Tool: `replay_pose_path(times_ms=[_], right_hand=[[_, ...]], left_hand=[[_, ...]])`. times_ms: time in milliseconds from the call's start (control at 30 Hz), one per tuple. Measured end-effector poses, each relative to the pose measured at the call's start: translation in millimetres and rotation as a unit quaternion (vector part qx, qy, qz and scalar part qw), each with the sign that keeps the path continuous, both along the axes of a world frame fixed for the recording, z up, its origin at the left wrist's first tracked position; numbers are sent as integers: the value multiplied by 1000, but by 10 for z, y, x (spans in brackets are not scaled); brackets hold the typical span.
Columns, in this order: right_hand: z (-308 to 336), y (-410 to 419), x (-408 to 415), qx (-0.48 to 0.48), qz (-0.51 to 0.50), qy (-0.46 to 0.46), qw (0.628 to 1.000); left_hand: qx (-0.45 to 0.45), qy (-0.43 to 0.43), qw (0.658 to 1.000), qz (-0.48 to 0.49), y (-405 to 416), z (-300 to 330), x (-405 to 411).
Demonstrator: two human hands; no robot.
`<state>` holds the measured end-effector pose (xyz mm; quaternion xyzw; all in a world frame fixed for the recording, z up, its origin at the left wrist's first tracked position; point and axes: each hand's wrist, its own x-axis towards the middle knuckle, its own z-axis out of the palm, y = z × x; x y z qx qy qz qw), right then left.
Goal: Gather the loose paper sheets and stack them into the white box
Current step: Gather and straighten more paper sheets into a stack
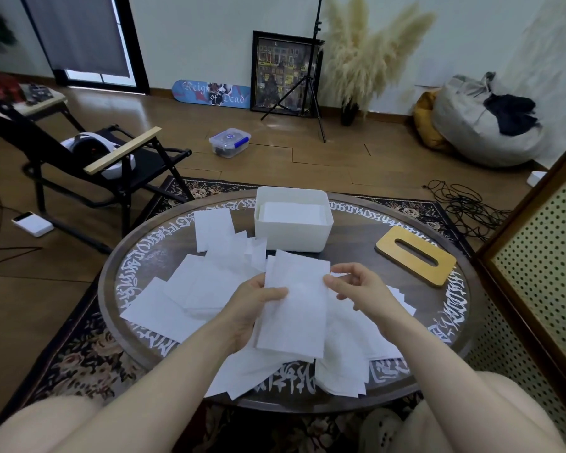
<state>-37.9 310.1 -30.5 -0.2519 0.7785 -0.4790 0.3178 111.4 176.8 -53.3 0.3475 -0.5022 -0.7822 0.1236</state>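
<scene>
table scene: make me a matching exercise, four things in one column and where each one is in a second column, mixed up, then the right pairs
Things
1. white box
2. wooden lid
3. held sheets
4. loose sheets

Places
A. spread over the near and left part of the table
B. far middle of the table, sheets already inside
C. gripped by the left hand, right hand at their edge
D. flat on the table, right of the box

Pairs: 1-B, 2-D, 3-C, 4-A
</scene>
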Motion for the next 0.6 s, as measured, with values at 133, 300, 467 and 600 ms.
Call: replay_pose_path(times_ms=[133, 300, 467, 600], right_hand=[[-21, 36, -70, 60, 55, -55, 995], [-86, 39, -59, 120, 153, -120, 973], [-146, 31, -63, 128, 149, -87, 977], [-161, 19, -83, 56, 26, -80, 995]], left_hand=[[-17, -35, 993, -114, -20, 22, 85], [-7, -46, 972, -229, -33, -20, 141], [-16, -75, 971, -228, -63, 8, 165], [-103, -102, 976, -163, -128, 80, 230]])
